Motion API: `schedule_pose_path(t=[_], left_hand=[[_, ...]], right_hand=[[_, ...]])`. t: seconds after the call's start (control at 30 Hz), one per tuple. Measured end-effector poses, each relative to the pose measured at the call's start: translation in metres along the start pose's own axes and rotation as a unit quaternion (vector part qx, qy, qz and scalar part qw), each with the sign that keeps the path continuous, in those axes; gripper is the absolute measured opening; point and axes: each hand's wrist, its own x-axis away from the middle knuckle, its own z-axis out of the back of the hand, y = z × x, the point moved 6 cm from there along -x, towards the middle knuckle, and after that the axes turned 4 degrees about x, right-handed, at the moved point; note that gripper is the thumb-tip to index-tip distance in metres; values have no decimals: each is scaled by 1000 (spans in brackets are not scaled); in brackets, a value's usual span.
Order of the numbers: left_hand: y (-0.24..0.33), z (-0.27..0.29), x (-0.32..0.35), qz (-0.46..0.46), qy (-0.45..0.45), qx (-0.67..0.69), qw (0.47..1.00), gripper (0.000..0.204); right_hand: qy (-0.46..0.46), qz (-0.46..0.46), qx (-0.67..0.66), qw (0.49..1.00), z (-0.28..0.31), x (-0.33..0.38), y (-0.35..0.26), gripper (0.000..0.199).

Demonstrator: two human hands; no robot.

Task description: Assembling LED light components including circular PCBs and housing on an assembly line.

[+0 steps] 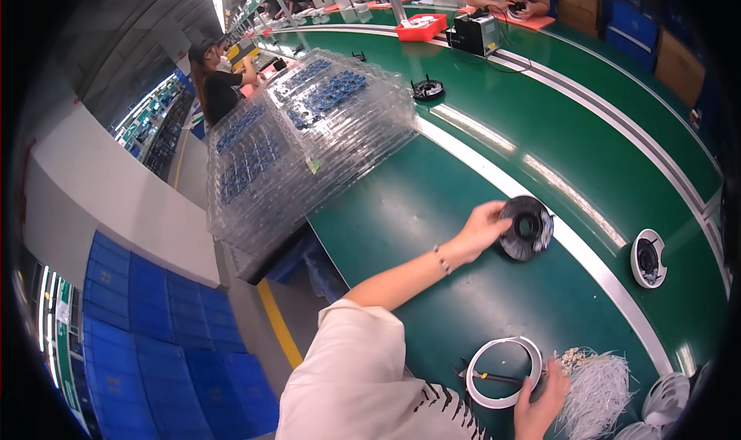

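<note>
My left hand [488, 225] reaches forward over the green bench and grips a black round housing [512, 243] by its left edge. A hole goes through the housing's middle, and shiny grey patches show on its right side. At the lower right my right hand [540, 409] has its fingers apart, its thumb beside the edge of a white ring [472, 369]. Whether the thumb touches the ring I cannot tell. A dark hand tool with a yellow mark [498, 377] lies across the ring's opening. Right of that hand is a bundle of thin white wires [594, 397].
A conveyor [571, 154] runs beyond the bench, carrying a white-rimmed round part [648, 259] and a black round part [428, 89]. Clear trays of blue parts [324, 131] are stacked at left. White curved pieces [667, 399] lie lower right. Other people work farther off.
</note>
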Motion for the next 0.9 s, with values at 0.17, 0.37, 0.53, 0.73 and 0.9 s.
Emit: schedule_pose_path(t=[0.17, 0.37, 0.53, 0.73, 0.9], left_hand=[[-23, -12, 59, 35, 2, 77, 996, 33], [-37, -41, 75, 41, -32, 112, 992, 36], [-42, -52, 72, 17, -69, 89, 993, 41], [0, -66, 93, -16, -121, 111, 986, 42], [-10, -116, 118, 19, -232, 128, 964, 47]], right_hand=[[-204, 101, 15, 974, 4, -9, -54, 104], [-163, 132, 57, 976, 4, -3, -65, 116], [-196, 79, -37, 977, -15, -7, -52, 105], [93, 54, -260, 960, 32, -26, -18, 114], [197, -45, -507, 838, 35, -43, 14, 114]])
